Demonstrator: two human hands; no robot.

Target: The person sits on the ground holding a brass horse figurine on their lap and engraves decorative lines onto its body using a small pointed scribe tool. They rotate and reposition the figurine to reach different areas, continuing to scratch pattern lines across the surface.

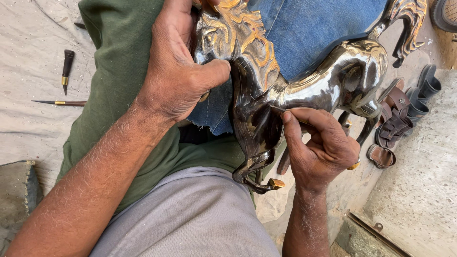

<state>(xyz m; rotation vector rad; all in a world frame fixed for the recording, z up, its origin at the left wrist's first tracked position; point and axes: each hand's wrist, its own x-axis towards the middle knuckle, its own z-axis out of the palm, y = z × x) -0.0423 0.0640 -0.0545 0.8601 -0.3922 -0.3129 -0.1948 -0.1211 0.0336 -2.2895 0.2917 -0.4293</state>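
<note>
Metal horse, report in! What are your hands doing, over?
Left hand gripping metal horse at the neck. Right hand pressing thin tool against its chest. Nothing in the way.

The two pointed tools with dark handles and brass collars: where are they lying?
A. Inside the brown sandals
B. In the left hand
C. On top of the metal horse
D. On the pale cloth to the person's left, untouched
D: both tools, the short one and the long thin one, lie on the pale cloth, well clear of the left hand, which rests on the metal horse.
</note>
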